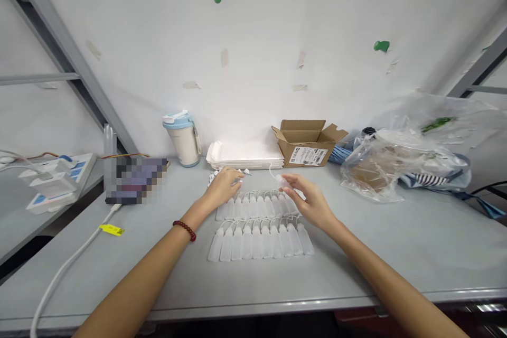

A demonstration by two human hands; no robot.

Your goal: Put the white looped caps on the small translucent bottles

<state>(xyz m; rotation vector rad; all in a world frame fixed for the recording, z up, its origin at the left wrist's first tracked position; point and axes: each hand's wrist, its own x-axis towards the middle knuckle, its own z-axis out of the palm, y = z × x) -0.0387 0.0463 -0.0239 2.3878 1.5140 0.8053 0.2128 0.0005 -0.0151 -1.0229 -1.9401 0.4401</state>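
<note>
A small translucent plastic bottle (pixel 282 181), with a thin white loop at its top, is held between the thumb and fingers of my right hand (pixel 311 199). My left hand (pixel 225 186) reaches over small white pieces (pixel 211 175) behind the bottles; their exact kind is too small to tell. Its thumb and forefinger are apart, with nothing visible between them. Similar bottles lie side by side in a front row (pixel 260 243) and a back row (pixel 257 207), partly behind my hands. White loops stick out from their tops.
Behind my hands are a stack of white trays (pixel 245 155) and an open cardboard box (pixel 307 142). A tumbler (pixel 182 140) stands left of them. Further left lie a blurred device (pixel 137 182), its white cable (pixel 75 259) and a power strip (pixel 59 185). Plastic bags (pixel 380 163) fill the right.
</note>
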